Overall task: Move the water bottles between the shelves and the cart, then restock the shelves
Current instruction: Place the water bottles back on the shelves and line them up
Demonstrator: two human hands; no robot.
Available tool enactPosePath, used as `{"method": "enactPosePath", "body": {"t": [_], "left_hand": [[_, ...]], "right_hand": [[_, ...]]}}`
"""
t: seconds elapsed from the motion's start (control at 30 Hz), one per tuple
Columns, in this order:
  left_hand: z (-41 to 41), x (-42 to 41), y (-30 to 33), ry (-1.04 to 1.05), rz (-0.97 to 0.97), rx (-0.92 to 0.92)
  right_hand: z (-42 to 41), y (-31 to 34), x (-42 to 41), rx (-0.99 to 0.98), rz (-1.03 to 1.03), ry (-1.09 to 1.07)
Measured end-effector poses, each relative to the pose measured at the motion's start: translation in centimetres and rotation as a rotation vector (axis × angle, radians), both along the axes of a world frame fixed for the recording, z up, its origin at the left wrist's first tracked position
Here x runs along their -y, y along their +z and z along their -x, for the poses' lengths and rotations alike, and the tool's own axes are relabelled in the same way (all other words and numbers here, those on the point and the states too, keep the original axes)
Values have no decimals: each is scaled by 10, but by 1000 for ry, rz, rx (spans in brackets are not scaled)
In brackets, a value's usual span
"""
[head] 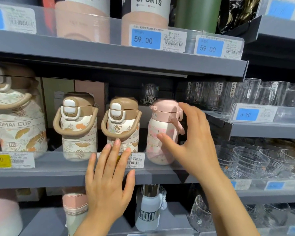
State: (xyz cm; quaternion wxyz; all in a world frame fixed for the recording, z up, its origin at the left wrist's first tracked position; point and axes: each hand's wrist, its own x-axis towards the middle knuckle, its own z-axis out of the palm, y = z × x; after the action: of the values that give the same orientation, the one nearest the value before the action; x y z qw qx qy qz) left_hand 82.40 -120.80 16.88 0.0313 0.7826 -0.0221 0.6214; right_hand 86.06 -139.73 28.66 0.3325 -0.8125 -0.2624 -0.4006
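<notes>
Head view: right hand [192, 138] spread wide, holding nothing, thumb near the body and fingers by the lid of the pink bottle [162, 132]. Stood upright on the middle shelf [58, 178], long axis vertical, just left of that palm. Left hand [109, 178] flat, fingers straight (empty too), before the brown-lidded bottle [121, 126]. Right hand judged nearer the pink one.

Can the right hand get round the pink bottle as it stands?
Probably yes. The right hand is spread open beside the pink bottle, thumb in front, fingers by the lid. The bottle stands at the shelf's front edge; only the low clear shelf lip crosses its base.
</notes>
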Motion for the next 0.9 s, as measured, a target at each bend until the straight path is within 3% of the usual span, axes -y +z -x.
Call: {"method": "enactPosePath", "body": {"t": [0.13, 0.23, 0.57, 0.63, 0.8, 0.9], "left_hand": [[1, 0, 1, -12, 3, -9], [1, -1, 0, -21, 1, -12], [2, -1, 1, -17, 3, -28], [2, -2, 1, -4, -12, -31], [-3, -5, -1, 28, -31, -19], [-3, -4, -2, 25, -29, -8]], "right_hand": [[-14, 32, 1, -15, 273, 71], [-20, 27, -4, -15, 277, 49], [-19, 10, -36, 238, 264, -464], [-22, 12, -28, 239, 253, -417], [-27, 7, -2, 31, 62, -36], [-27, 3, -1, -35, 53, 32]]}}
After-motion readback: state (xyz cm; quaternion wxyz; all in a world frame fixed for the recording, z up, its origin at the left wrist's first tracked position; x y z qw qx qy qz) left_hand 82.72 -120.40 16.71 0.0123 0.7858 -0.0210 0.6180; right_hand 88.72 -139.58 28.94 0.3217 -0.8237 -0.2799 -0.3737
